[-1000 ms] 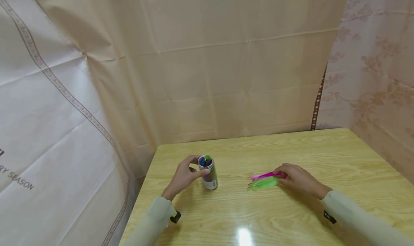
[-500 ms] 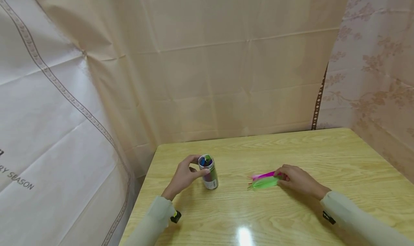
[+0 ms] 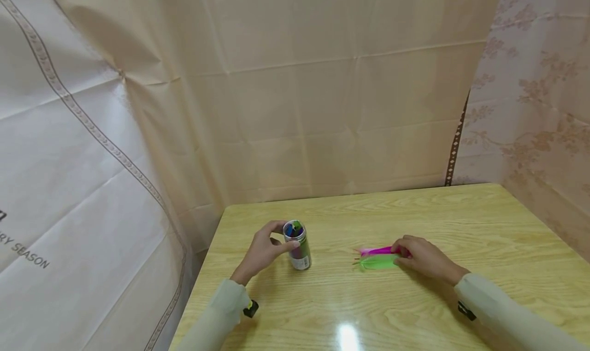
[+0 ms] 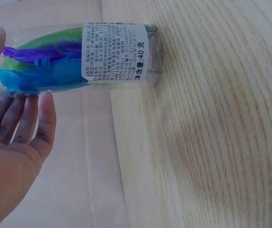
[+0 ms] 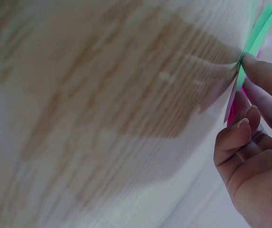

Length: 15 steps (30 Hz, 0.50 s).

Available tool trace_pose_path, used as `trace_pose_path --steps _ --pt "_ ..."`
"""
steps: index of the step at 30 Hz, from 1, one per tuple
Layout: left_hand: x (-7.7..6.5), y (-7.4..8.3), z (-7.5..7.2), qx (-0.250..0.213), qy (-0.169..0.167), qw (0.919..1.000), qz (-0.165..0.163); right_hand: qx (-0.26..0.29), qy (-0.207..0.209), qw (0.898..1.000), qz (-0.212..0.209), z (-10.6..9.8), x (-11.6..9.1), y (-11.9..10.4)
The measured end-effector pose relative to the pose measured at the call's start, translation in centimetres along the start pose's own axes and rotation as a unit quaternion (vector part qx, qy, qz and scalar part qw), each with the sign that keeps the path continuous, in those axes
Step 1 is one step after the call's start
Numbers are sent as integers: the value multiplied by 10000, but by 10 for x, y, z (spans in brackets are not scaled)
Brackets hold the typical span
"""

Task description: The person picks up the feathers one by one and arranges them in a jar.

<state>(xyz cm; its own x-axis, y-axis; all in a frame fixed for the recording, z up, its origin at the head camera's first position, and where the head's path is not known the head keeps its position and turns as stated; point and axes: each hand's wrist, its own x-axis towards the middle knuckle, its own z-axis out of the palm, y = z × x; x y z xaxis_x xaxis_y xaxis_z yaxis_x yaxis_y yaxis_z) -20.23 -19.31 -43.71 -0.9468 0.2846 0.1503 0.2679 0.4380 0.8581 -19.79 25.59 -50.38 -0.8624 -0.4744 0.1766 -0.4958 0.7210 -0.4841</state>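
A clear plastic jar (image 3: pixel 300 253) with a white printed label stands upright on the table, left of the middle. Inside it are green, purple and blue feathers (image 4: pixel 45 57). My left hand (image 3: pixel 261 251) grips the jar near its open mouth, thumb on one side and fingers on the other. To the right, my right hand (image 3: pixel 426 257) pinches a green feather (image 3: pixel 379 262) and a magenta feather (image 3: pixel 380 250) by one end, close over the table. Their thin quill ends point left, toward the jar. In the right wrist view the green feather (image 5: pixel 261 33) shows between thumb and fingers.
The wood-grain table (image 3: pixel 322 305) reaches back to a hanging beige cloth (image 3: pixel 322 110). A pale printed cloth (image 3: pixel 69 212) hangs along the left side, and a floral one (image 3: pixel 544 110) on the right. A light glare lies near the front.
The feathers have shifted slightly in my right hand, the green one now lying flatter and more level. The left hand and jar hold almost still.
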Motion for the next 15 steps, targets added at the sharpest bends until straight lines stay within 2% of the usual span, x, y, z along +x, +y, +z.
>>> trace_pose_path --steps 9,15 --pt "2 -1 -1 35 -3 10000 11 -58 139 9997 -199 1 -1 1" --pt "1 -1 -1 61 -3 10000 -23 167 -24 9998 48 -3 -2 0"
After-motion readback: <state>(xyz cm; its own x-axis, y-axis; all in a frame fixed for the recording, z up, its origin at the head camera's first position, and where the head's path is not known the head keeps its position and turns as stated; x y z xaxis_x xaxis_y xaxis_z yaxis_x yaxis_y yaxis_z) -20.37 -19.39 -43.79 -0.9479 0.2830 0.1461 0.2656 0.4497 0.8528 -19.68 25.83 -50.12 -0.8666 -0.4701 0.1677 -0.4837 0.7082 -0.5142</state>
